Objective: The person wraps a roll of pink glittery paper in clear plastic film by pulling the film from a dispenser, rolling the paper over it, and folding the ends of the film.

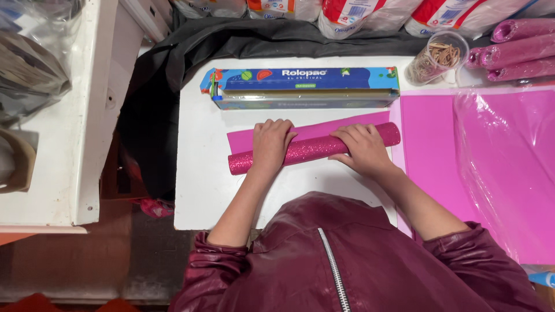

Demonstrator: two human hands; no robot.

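Your dark red zip-front jacket (pixel 347 260) fills the bottom of the view, sleeves pushed up, both forearms reaching away from you over a white counter (pixel 202 190).

Both hands rest palm-down on a glittery pink roll (pixel 315 147), which lies lengthwise across the counter, tilted slightly so its right end sits farther from you. Your left hand (pixel 270 141) presses on the roll near its left end, fingers curled over the top. Your right hand (pixel 364 147) covers the roll toward its right end, fingers spread and draped over it. The hands are apart, each closed loosely over the roll, with a bare stretch of glitter showing between them.

Just beyond the roll, touching it, lies the still-flat part of the same pink sheet (pixel 324 130). To the right of the roll, a stack of flat pink sheets (pixel 433 144) covers the counter, partly under clear plastic film (pixel 503 162).

Farther from you than the roll, a long blue box of cling film (pixel 303 86) lies parallel to the counter's far edge. Beyond the roll's right end stands a clear cup of rubber bands (pixel 442 56), and right of that lie several finished pink rolls (pixel 517 52). Dark cloth (pixel 231 40) and wrapped packages (pixel 358 14) line the far edge.
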